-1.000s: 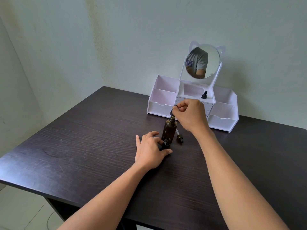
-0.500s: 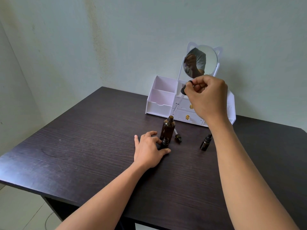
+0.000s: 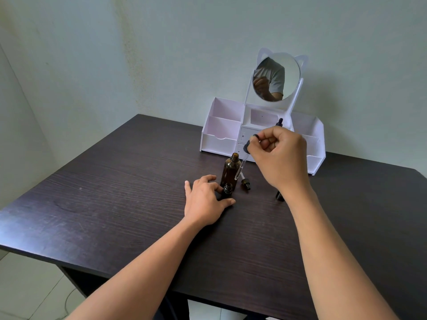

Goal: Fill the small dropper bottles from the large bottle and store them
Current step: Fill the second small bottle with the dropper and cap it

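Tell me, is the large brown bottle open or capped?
Open: the large brown bottle stands with its threaded neck bare, no cap on it.

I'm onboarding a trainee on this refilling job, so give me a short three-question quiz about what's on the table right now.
1. True or false: the large bottle stands with its cap off.
2. What does the right hand pinch? A. the dropper B. a drawer knob C. the mirror
3. Which hand grips the open small bottle in front of the large bottle?
Key: 1 true; 2 A; 3 the left hand.
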